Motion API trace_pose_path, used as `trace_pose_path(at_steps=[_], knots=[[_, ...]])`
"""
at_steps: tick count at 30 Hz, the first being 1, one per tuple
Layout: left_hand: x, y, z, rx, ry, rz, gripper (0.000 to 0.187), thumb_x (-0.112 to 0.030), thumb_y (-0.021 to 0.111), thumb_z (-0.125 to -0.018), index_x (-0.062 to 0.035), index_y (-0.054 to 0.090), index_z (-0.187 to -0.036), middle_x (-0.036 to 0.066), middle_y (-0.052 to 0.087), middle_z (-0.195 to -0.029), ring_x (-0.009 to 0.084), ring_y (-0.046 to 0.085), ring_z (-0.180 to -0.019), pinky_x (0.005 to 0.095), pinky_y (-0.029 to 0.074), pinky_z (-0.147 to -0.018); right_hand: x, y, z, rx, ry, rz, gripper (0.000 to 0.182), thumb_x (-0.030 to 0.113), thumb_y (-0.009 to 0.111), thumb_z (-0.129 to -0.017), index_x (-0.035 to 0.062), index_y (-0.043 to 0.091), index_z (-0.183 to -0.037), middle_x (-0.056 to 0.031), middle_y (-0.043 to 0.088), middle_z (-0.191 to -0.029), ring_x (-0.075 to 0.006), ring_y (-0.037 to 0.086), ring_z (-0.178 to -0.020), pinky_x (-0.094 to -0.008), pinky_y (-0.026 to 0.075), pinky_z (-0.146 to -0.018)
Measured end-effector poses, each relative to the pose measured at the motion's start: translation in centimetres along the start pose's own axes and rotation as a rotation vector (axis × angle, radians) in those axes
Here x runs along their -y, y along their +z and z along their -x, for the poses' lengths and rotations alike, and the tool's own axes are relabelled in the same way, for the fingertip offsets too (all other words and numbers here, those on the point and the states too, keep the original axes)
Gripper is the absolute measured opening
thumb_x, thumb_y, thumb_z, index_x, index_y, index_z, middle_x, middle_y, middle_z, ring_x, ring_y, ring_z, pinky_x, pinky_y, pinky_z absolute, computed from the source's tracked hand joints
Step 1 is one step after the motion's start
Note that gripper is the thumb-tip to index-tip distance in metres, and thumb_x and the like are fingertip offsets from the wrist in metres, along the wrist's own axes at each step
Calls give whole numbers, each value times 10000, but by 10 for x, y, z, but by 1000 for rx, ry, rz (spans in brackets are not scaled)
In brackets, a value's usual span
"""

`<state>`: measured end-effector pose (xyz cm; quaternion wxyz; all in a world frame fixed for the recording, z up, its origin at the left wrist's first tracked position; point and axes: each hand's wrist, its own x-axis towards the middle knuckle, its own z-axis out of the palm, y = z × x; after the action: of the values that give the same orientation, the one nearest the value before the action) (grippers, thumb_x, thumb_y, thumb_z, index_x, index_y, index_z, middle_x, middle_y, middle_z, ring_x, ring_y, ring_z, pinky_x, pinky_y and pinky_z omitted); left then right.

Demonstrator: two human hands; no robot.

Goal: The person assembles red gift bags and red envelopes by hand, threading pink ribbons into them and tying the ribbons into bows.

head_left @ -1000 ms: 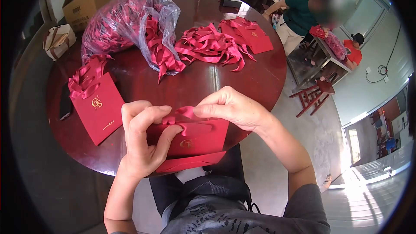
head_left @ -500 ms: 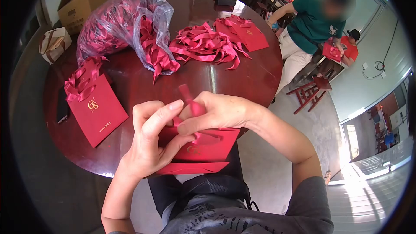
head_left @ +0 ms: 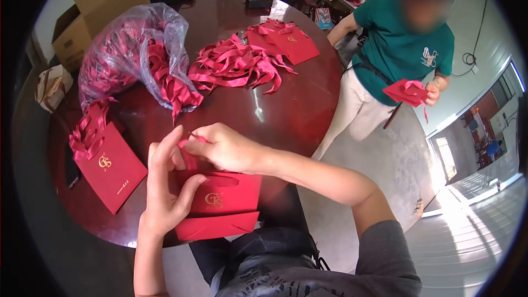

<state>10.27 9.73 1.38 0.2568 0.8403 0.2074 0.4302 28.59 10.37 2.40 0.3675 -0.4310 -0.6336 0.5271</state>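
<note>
A red paper gift bag (head_left: 234,201) with a gold monogram lies low in front of me, near the table edge. Its lower flap is folded toward me. My left hand (head_left: 168,187) is at the bag's left side, with thumb and index finger spread apart and the thumb over the bag's front. Above the bag's top edge, my right hand (head_left: 223,146) is closed on a red ribbon (head_left: 190,157), close to my left fingertips. Part of the ribbon is hidden behind my fingers.
Finished-looking red bags (head_left: 113,168) with ribbons lie at the left. A clear plastic bag (head_left: 132,55) full of ribbons, a loose ribbon pile (head_left: 242,66) and more red bags (head_left: 291,41) occupy the round table (head_left: 275,115). A person (head_left: 401,49) at the right holds a red bag.
My left thumb and fingers have parted, and my right hand has drawn the ribbon up and left. The person in green has turned and now holds a red bag. The view has shifted.
</note>
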Motion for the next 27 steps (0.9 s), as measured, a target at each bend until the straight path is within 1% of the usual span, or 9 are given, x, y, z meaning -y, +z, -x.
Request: trace_pose_path(at_steps=[4, 7, 10, 12, 16, 18, 20, 23, 27], knots=[[1, -7, -7, 26, -177, 108, 821, 147, 648, -677, -23, 339, -1418, 33, 377, -938, 129, 391, -773, 236, 398, -753, -7, -5, -10, 121, 90, -142, 280, 273, 508, -988, 49, 568, -832, 39, 518, -654, -51, 463, -554, -240, 366, -499], [0, -32, -18, -36, -388, 269, 784, 56, 668, -703, -26, 353, -1416, -11, 379, -933, 76, 371, -747, 178, 358, -714, -14, -41, -7, 51, 30, 34, 324, 314, 608, -926, 36, 579, -1090, -39, 640, -825, -102, 601, -707, -235, 484, -623], [25, -56, -39, 34, -334, 403, 735, 49, 625, -731, -26, 359, -1412, -19, 391, -926, 63, 383, -751, 179, 357, -700, -50, -102, 0, -436, -255, 461, 220, 151, 684, -832, 44, 656, -1023, -73, 642, -868, -136, 636, -818, -295, 514, -706], [37, -66, -59, 269, -396, 439, 728, 37, 638, -746, -39, 360, -1414, -26, 403, -914, 64, 406, -771, 184, 359, -703, -77, -143, 6, -704, -310, 975, 243, 32, 644, -775, 96, 682, -1006, -121, 588, -889, -299, 580, -878, -384, 476, -849], [21, -49, -77, 330, 73, -680, 417, -62, 657, -829, -8, 525, -1221, 116, 556, -977, 264, 566, -867, 372, 454, -799, -106, -174, 16, -647, -193, 994, 96, 55, 668, -788, 41, 611, -864, -142, 562, -907, -346, 552, -900, -413, 447, -789], [-20, -23, -51, 273, -285, -661, 453, -227, 704, -812, 28, 534, -1146, 174, 577, -1047, 332, 570, -916, 437, 448, -821, -98, -162, 25, -674, -272, 969, 89, 55, 673, -791, 29, 592, -817, -140, 519, -860, -337, 538, -875, -398, 443, -777], [-52, 10, -20, 345, -415, -822, 601, -320, 719, -788, 80, 511, -1183, 221, 569, -1137, 354, 566, -978, 433, 445, -871, -86, -139, 36, -707, -400, 1037, 82, 58, 670, -797, 30, 599, -829, -140, 526, -959, -322, 521, -913, -390, 439, -817], [-23, 53, 25, 213, -357, -1038, 757, -317, 746, -747, 126, 442, -1280, 270, 504, -1286, 384, 531, -1103, 419, 430, -955, -58, -102, 50, -691, -451, 903, 72, 52, 663, -808, 26, 603, -839, -129, 543, -1197, -297, 520, -1047, -386, 431, -896], [-5, 56, 25, 214, -361, -1046, 637, -204, 712, -777, 142, 457, -1247, 267, 552, -1201, 383, 538, -1080, 418, 437, -958, -29, -77, 42, -629, -709, 522, 55, 14, 640, -839, 29, 592, -860, -92, 657, -943, -238, 612, -919, -346, 446, -882]])
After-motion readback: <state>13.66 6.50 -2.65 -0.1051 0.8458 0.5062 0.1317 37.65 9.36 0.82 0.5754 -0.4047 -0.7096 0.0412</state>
